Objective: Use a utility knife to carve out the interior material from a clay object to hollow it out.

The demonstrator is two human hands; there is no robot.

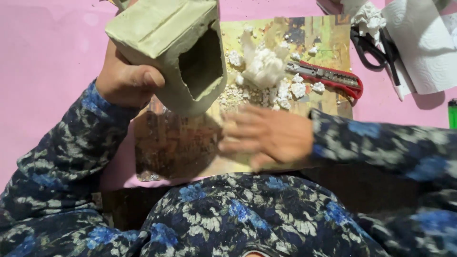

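On the left, the left hand [126, 78] is closed around a hollow grey-green clay box [171, 45], holding it up off the table and tilted so that its square opening faces down and toward the person. Going by that tilt, the step in hand looks like emptying or checking the inside of the box — though I cannot see anything falling out of it.

Just right of the box, the right hand [266, 135] lies flat and open, fingers spread, low over a worn printed board [176, 147] that serves as a work mat. The hand is blurred, so it seems to be sweeping across the board; whether it touches the surface I cannot tell. If it is clearing scraps, the move calls for a light, flat pass that keeps clear of the pile beyond.

That pile — white crumbly scraps [264, 71] — sits on the far part of the board, with a red utility knife [328, 77] lying just beside it. Further right are black scissors [376, 50], crumpled white paper towel [419, 43] and a green lighter [452, 113] at the edge. All of it rests on a pink table covering [43, 57].
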